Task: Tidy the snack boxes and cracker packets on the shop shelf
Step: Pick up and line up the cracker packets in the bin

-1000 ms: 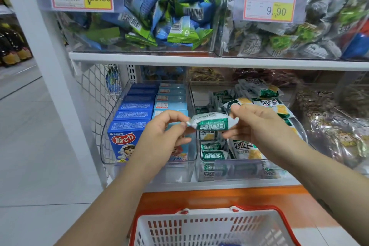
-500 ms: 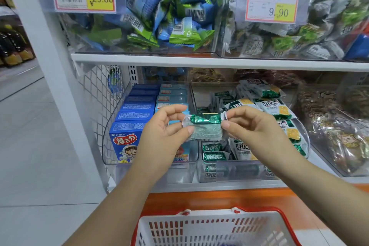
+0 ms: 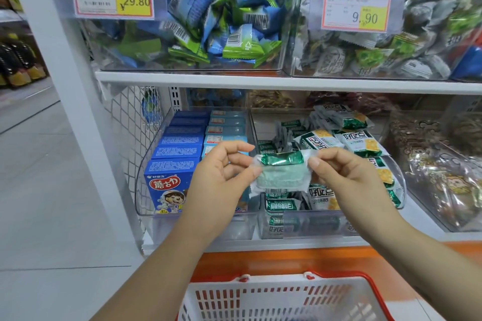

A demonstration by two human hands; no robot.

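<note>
Mid-frame: packet pinched at both ends, just in front of the cracker bin.
Left hand and right hand each pinch only a crimped end. I judge a slip drops it into the basket below, and a hard pull splits the seal. I cannot read its print; the basket is cut off at the bottom edge.

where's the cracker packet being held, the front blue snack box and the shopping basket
cracker packet [image 3: 280,176]: head view, on its pale lower middle.
front blue snack box [image 3: 167,185]: head view, on its printed front face.
shopping basket [image 3: 268,297]: head view, on its white wall.
</note>
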